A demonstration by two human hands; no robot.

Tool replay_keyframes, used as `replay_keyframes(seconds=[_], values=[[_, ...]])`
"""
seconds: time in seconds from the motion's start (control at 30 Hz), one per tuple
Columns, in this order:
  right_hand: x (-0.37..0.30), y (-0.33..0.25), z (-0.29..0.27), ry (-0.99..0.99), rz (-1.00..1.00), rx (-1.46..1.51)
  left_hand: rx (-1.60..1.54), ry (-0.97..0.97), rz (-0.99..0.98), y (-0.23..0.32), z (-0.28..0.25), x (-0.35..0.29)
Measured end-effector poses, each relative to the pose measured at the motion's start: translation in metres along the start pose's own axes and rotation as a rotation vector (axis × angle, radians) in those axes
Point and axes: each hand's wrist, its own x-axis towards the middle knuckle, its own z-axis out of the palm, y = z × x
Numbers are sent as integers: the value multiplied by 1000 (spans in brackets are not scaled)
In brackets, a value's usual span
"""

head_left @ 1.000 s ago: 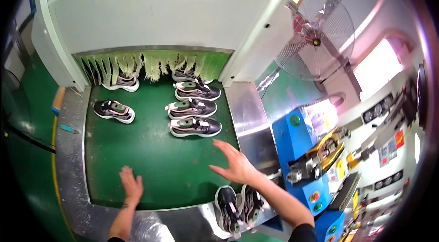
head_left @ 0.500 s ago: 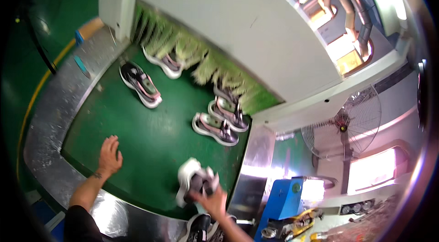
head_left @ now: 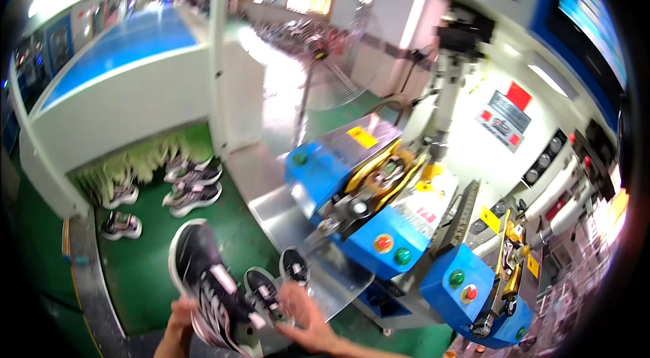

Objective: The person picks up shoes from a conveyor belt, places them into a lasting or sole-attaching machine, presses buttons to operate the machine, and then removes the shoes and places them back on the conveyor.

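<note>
My left hand grips a black sneaker by its side, tilted up in front of me. This shoe has a white sole, pale patches on its upper and pinkish trim. Close to its heel, my right hand is slightly blurred, its fingers apart and nothing visibly held. Beyond that hand stand a dark sneaker and another dark sneaker, side by side near the metal edge. The right hand partly covers the nearer one, and whether it touches that shoe I cannot tell.
Several sneakers lie on the green belt before a fringed curtain. At the right stands a machine with blue button boxes, clamping a shoe. A metal ledge separates belt and machine. A fan stands behind.
My view has swung right toward the machine. The left hand, empty before, now holds the black sneaker. The right hand no longer grips the sneaker it had over the belt.
</note>
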Motion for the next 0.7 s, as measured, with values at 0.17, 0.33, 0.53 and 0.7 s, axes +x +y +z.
replay_keyframes(seconds=[0.17,0.33,0.53,0.7], values=[[-44,-21,-33,171,210,-255,395,367,156,-117,-2,51],[-60,-6,-136,425,-16,16,537,342,337,-197,36,174],[-48,-70,-196,628,180,-193,1022,31,532,-141,122,343],[4,-96,-190,669,296,-283,1691,-36,136,-95,134,560]])
